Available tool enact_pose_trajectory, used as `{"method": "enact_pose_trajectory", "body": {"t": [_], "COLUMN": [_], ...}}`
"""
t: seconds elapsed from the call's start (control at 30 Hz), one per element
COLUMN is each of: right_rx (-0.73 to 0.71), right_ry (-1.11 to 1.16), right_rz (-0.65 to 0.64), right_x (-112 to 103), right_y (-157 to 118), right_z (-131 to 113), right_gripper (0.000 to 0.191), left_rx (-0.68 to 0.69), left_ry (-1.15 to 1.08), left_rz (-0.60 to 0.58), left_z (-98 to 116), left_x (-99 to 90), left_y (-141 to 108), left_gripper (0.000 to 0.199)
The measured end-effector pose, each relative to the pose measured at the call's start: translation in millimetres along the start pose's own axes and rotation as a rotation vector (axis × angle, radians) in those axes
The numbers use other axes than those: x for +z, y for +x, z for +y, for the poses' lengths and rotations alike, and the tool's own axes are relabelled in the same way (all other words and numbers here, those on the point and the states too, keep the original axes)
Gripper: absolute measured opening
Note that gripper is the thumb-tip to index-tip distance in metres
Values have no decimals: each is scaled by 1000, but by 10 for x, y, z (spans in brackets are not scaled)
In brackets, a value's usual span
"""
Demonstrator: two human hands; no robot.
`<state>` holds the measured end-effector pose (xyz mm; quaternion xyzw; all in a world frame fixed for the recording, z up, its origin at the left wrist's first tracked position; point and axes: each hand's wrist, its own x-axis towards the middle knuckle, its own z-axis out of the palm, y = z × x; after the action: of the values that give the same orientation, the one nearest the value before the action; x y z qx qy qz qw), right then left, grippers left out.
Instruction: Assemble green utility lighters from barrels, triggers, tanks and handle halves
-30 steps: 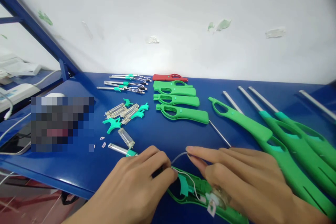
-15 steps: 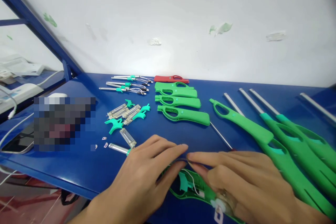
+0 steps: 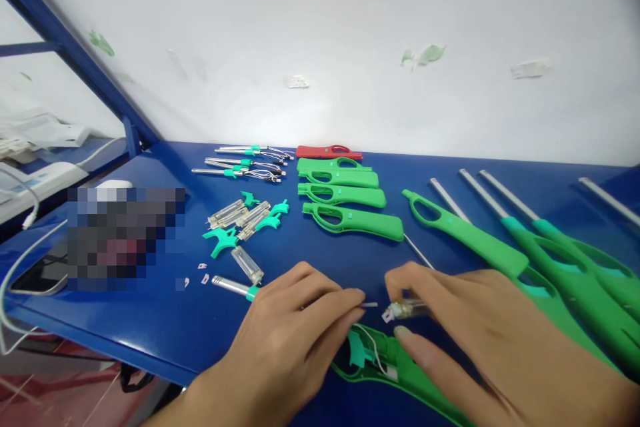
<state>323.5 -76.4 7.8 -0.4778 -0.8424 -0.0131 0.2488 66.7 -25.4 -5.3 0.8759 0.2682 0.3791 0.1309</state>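
My left hand (image 3: 293, 330) is closed, with a thin whitish tube (image 3: 370, 305) pinched between thumb and forefinger. In my right hand (image 3: 475, 333) is a clear lighter fuel tank (image 3: 413, 307); a small pale clip (image 3: 387, 316) sits at its valve end, facing the tube a short gap away. Below both hands lies an open green lighter shell half (image 3: 413, 377), with a teal trigger (image 3: 357, 351) and a white wire (image 3: 374, 343) inside. Part of the shell is hidden by my hands. A metal lighter tube (image 3: 230, 285) runs out to the left behind my left hand.
Loose fuel tanks (image 3: 246, 265), teal triggers (image 3: 221, 238) and small clips (image 3: 205, 279) lie left. Wired metal tubes (image 3: 240, 163), green shell halves (image 3: 367, 223) and a red one (image 3: 327, 152) line the back. Several long green lighters (image 3: 560, 263) lie right. A phone (image 3: 40, 273) lies far left.
My hands have moved apart. My right hand has lifted the fuel tank from over the shell and turned its valve end towards the thin tube, which now shows in my left hand.
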Motion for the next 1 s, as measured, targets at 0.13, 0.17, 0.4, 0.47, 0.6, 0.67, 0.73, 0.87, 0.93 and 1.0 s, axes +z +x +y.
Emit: {"method": "enact_pose_trajectory", "body": {"t": [0.13,0.17,0.4,0.47,0.6,0.67,0.73,0.87,0.93,1.0], "right_rx": [-18,-24,-94,-128,-127,-129,-144,-164,-180,-198], "right_ry": [4,0,21,44,70,68,64,56,51,46], "right_rz": [4,0,-51,-99,-162,-153,-148,-145,-131,-117], "right_x": [66,75,65,48,24,26,36,56,65,78], "right_y": [96,121,144,133,133,136,138,157,176,192], "right_z": [-28,-30,27,48,68,67,64,56,53,51], "right_gripper": [38,38,28,26,22,21,22,25,27,28], "left_rx": [3,3,10,12,11,8,6,-2,-4,-6], "left_ry": [-1,0,-5,-11,-27,-30,-34,-44,-49,-53], "left_rz": [-9,-8,-13,-14,-11,-5,-1,-8,-12,-16], "left_z": [-3,-3,2,6,5,4,10,33,41,43], "left_x": [-7,-6,-2,-7,-18,-19,-17,-13,-15,-20], "left_y": [0,-1,1,8,29,36,39,35,35,38], "left_gripper": [15,15,17,17,18,18,18,16,14,14]}}
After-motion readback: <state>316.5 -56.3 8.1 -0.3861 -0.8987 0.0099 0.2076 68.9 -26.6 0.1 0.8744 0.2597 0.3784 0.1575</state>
